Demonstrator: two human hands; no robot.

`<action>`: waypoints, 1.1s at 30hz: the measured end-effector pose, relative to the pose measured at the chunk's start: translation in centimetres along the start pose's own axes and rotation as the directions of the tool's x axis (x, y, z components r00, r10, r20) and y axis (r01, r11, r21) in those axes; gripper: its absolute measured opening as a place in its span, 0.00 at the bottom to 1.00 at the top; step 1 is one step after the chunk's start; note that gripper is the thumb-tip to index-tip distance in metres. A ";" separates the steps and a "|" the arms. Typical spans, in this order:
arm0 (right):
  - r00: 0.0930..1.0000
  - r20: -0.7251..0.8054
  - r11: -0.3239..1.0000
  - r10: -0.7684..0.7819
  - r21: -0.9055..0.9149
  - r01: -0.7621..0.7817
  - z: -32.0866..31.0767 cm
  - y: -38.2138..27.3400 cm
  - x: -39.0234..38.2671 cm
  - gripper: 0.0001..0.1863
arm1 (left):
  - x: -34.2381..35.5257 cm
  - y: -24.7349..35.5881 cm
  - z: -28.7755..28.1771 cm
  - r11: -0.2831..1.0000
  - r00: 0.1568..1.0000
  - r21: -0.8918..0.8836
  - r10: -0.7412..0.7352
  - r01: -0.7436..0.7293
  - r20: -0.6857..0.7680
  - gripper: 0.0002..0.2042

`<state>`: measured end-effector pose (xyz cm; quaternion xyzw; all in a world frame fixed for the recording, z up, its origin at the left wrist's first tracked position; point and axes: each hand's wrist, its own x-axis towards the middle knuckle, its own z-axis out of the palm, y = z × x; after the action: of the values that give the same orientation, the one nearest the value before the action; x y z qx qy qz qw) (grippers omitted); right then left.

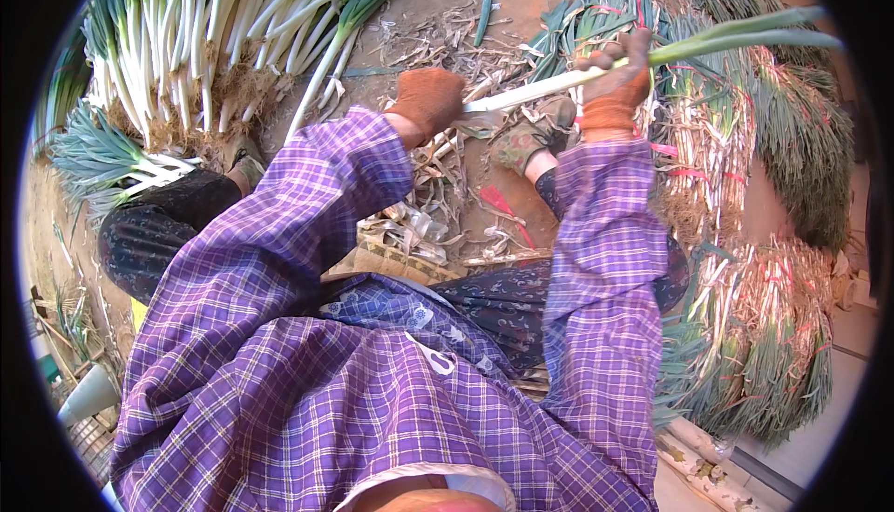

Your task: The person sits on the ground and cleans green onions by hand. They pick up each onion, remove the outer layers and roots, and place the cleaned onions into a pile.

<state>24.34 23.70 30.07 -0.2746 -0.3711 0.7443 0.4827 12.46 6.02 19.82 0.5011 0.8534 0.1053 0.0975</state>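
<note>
My left hand (426,104), in an orange-brown work glove, is closed around the white root end of a long green onion (531,90). My right hand (616,83), gloved alike, grips the same stalk farther up, where white turns to green. The onion stretches across in front of me, its green leaves reaching out to the right past my hand. Its root tip is hidden behind my left glove. Dry peeled leaves (447,186) lie on the ground below my hands, between my feet.
At the far left a large heap of green onions (205,46) with roots stands on the ground, a smaller bunch (121,158) beside my leg. Bundles tied with red string (708,130) are stacked along the right, with more bundles (754,335) nearer me. A red strip (503,204) lies near my foot.
</note>
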 end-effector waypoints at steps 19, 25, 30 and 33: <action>0.940 -0.241 0.955 0.241 -0.116 -0.274 -9.3 1.4 5.0 0.16 | -6.7 -7.1 0.9 0.863 0.959 -0.504 0.165 -0.028 0.229 0.28; 0.955 -0.121 0.955 0.271 -0.094 -0.283 -3.7 1.8 7.8 0.12 | -10.2 -2.3 2.6 0.589 0.946 -0.793 0.145 0.154 0.291 0.20; 0.917 0.193 0.937 0.348 -0.067 -0.342 -2.5 7.3 6.8 0.16 | -11.2 -3.5 1.9 0.160 0.919 -0.918 0.100 0.362 0.380 0.16; 0.827 0.152 0.825 0.541 0.092 -0.557 -3.7 14.0 4.1 0.09 | -10.6 -4.5 3.6 0.353 0.877 -0.881 0.248 0.315 0.413 0.19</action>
<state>18.35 24.93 16.29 -0.2924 -0.2542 0.8896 0.2419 14.73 -5.10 15.74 0.3453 0.5962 0.4416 0.5748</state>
